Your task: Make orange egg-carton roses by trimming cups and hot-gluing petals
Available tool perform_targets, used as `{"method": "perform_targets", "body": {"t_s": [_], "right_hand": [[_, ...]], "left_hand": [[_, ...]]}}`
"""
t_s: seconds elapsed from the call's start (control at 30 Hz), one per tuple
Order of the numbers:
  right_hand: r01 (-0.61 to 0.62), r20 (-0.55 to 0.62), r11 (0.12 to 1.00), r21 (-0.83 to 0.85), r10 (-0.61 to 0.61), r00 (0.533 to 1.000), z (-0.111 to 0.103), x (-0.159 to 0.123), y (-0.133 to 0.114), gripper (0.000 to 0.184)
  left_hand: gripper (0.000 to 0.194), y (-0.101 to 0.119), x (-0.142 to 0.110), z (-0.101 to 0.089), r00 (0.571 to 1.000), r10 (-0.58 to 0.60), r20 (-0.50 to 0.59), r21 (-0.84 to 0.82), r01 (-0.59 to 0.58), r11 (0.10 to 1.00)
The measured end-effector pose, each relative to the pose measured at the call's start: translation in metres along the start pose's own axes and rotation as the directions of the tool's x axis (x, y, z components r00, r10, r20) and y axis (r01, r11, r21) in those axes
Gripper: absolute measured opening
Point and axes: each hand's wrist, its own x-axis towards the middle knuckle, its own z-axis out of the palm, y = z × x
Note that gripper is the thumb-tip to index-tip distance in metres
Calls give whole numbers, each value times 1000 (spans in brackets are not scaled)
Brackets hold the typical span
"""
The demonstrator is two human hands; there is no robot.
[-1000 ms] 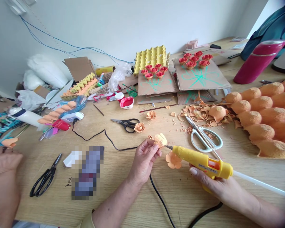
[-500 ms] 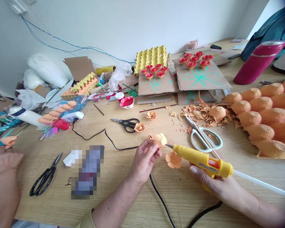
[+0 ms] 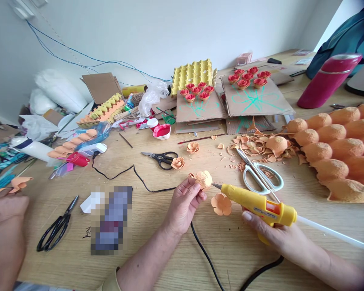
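Between its thumb and fingers my left hand [image 3: 185, 204] pinches a small orange egg-carton flower [image 3: 204, 180]. My right hand [image 3: 271, 234] is wrapped round a yellow hot glue gun [image 3: 255, 202], with a white glue stick [image 3: 333, 232] sticking out of its back. The gun's metal nozzle is at the flower's right side; whether they touch I cannot tell. Just below the nozzle a flat petal cutout [image 3: 221, 204] lies on the table. Two finished-looking orange flowers, one by the black scissors [image 3: 160, 158] and another flower [image 3: 193, 148] behind, lie beyond my hands.
White-handled scissors [image 3: 262, 178] and carton scraps [image 3: 251, 145] lie beyond the gun. An orange egg tray [image 3: 333, 151] fills the right side. Cardboard sheets [image 3: 257, 97] bear red flowers. A black cord [image 3: 206, 254] runs below the gun. At left, another person's hand [image 3: 7, 208] holds orange carton.
My two hands, the flower and the glue gun stay almost where they were. The other person's hand at left has shifted slightly, and the orange piece in it has moved right.
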Motion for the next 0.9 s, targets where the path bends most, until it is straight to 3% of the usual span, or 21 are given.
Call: {"method": "perform_targets", "body": {"t_s": [0.43, 0.9], "right_hand": [[-3, -47, 1000, -18, 2, 999, -1, 0, 3, 35], [-3, -1, 999, -35, 3, 1000, -3, 1, 8, 37]], "left_hand": [[32, 0, 0, -1, 1000, 24, 17, 89, -26, 996], [32, -1, 0, -2, 997, 72, 15, 140, -73, 987]]}}
